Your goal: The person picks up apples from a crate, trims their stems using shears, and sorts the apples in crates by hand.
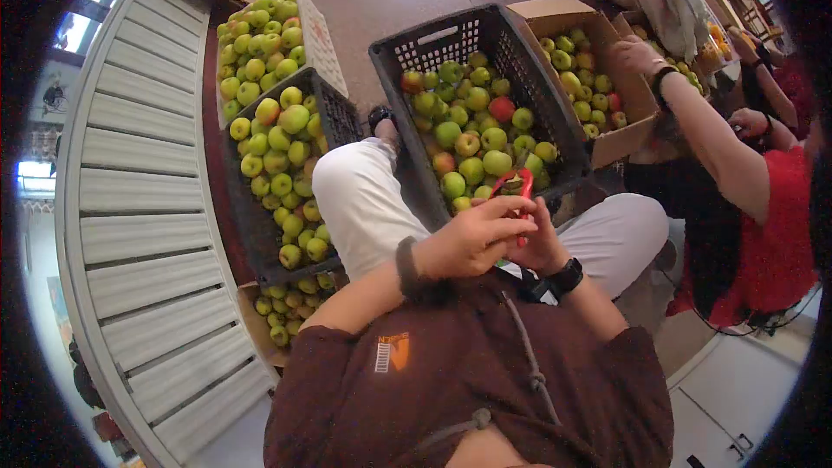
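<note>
Above my lap, my left hand (pixel 478 238), with a dark band on its wrist, has its fingers closed over a red-handled tool (pixel 521 182). My right hand (pixel 542 243), wearing a black watch, curls round the same tool from the other side; its fingers are partly hidden. The tool's red loop points up, at the near edge of a black crate (pixel 568 121) filled with green and reddish apples (pixel 468 143). Whether a small fruit or stem is between the fingers cannot be made out.
More apples fill a white crate (pixel 325 48), a second black crate (pixel 251 247) and cardboard boxes (pixel 637 113). A slatted white bench (pixel 152 182) runs along the left. On the right, a co-worker in red (pixel 776 217) reaches a hand (pixel 637 56) over a box.
</note>
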### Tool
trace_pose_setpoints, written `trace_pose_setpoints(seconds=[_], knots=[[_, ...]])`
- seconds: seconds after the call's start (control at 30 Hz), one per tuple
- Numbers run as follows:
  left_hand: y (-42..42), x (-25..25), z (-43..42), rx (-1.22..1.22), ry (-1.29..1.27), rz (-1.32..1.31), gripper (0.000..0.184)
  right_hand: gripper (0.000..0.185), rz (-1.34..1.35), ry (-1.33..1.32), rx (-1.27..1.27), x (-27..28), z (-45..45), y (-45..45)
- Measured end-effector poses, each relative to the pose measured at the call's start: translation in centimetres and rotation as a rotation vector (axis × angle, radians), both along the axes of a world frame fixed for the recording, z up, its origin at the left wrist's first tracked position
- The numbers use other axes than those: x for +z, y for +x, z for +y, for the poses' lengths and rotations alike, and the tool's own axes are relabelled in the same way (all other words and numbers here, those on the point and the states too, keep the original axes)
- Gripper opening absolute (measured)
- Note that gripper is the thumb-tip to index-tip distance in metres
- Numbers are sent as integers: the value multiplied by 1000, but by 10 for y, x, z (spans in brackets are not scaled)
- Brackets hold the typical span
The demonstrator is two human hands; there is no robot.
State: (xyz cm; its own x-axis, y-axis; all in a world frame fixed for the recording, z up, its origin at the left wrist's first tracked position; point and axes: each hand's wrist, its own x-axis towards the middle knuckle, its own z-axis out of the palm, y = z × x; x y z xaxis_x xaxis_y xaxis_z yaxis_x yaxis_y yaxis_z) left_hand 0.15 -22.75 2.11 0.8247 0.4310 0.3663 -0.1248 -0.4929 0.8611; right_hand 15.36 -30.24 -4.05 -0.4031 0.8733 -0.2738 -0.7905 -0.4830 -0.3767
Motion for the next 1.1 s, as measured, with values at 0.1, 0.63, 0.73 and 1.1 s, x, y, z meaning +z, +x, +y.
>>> trace_pose_setpoints(seconds=[0.1,0.63,0.73,1.1], knots=[[7,-1,-5,-28,3,-33,30,82,14,26,-118,8,1,1],[33,92,138,478,-297,-166,16,21,-1026,100,-314,110,70,101],[55,117,201,511,-505,-342,14,21,-1018,121,-446,118,97,108],[65,-157,335,927,-930,76,11,15,-901,-34,-507,51,157,142]])
